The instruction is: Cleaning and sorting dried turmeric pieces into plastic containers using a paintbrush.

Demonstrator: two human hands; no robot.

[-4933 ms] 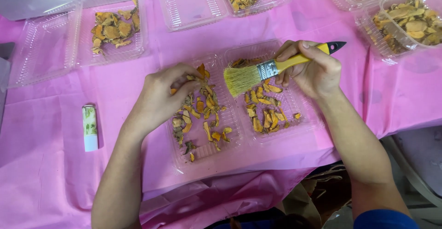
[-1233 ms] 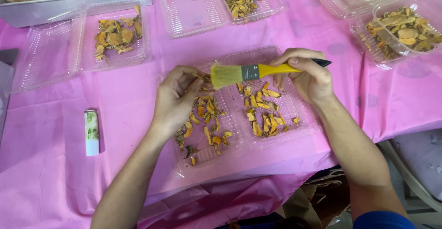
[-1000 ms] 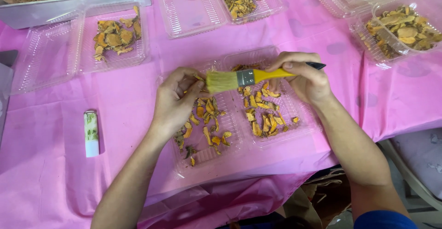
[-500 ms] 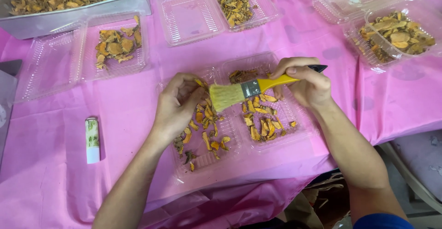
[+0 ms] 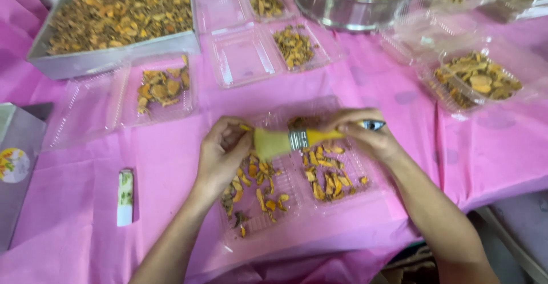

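At the centre of the frame the person works over an open clear hinged container point(image 5: 297, 181) that lies on the desk point(image 5: 171, 164), covered in a pink cloth, with orange-yellow dried slices point(image 5: 325, 175) spread over both of its halves. The step in hand looks like brushing a single slice clean: the left hand point(image 5: 222, 158) is cupped just above the left half, its fingers curled around what seems to be one small piece, though the piece itself is mostly hidden behind the fingers and bristles. The right hand point(image 5: 365, 133) has its grip clenched on the yellow handle of a flat paintbrush point(image 5: 291, 141), which lies almost level across the container with its pale bristles pressed against the left hand's fingertips. As a judgement, the next move calls for short, light strokes, with the left grip kept firm enough that the piece does not slip. Around them, in the upper left of the frame, stands a metal tray point(image 5: 114, 61) heaped with slices; at the top a steel pot point(image 5: 348, 10) also holds some; several more clear containers point(image 5: 245, 55) lie open between, some partly filled. A small white tube point(image 5: 125, 197) lies at the lower left.
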